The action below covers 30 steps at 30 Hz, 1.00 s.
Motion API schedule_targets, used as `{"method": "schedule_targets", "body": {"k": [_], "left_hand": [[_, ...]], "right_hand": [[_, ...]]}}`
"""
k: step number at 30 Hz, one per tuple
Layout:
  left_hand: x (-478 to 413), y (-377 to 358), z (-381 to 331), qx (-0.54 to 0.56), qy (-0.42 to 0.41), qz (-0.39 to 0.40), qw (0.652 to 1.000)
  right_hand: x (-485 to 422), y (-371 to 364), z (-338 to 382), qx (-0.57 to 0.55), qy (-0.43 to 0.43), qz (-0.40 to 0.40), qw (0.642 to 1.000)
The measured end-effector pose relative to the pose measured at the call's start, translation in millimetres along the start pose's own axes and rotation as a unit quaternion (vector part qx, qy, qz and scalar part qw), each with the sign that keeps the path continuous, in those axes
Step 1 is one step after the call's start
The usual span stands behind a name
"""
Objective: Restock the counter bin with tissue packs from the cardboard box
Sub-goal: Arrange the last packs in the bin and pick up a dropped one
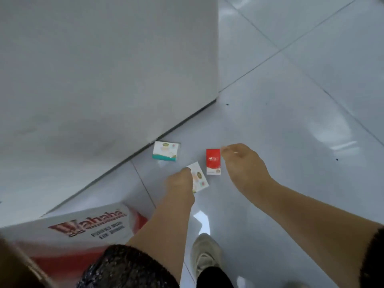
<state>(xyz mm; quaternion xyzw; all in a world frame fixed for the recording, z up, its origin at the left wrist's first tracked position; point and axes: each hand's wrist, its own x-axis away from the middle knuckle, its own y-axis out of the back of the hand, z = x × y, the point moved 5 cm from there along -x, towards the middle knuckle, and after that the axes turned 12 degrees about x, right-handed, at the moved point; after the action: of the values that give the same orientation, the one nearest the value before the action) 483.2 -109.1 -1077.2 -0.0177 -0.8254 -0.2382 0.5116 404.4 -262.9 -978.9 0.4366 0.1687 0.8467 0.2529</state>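
Three tissue packs are down on the glossy floor beside the counter. My left hand (180, 180) grips a white pack with pastel print (200, 175), which sits tilted. A red and white pack (213, 162) lies just right of it. The curled fingertips of my right hand (243, 165) meet that pack's upper right corner, and a grip cannot be made out. A white pack with a teal edge (165, 151) lies alone near the counter's base. The cardboard box (87, 227), white and red with printed lettering, stands at the lower left. The counter bin is out of view.
The white counter side (104, 80) fills the upper left, its base running diagonally across the pale tiled floor (291, 100). My shoe (204, 256) stands just below the hands.
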Motion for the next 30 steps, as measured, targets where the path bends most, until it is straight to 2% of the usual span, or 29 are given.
{"method": "schedule_targets", "body": {"k": [3,11,17,21,23,30], "left_hand": [[-45,-6,16,0.034,0.020,-0.016,0.999],[-113,-48,77,0.066,0.071,0.056,0.994],[-138,-68,85,0.069,0.076,0.065,0.993],[-145,-67,83,0.010,0.064,-0.009,0.998],[-144,-65,80,0.007,0.052,-0.034,0.998],[-117,-55,50,0.081,-0.102,-0.016,0.991]], "right_hand": [[-25,-28,-20,-0.013,-0.013,0.008,1.000],[-59,-68,-70,-0.014,-0.043,0.038,0.998],[-68,-75,-88,0.007,-0.043,0.056,0.997],[-73,-75,-93,0.019,-0.052,0.054,0.997],[-74,-75,-91,0.021,-0.053,0.057,0.997],[-69,-82,-65,0.006,-0.022,0.076,0.997]]}}
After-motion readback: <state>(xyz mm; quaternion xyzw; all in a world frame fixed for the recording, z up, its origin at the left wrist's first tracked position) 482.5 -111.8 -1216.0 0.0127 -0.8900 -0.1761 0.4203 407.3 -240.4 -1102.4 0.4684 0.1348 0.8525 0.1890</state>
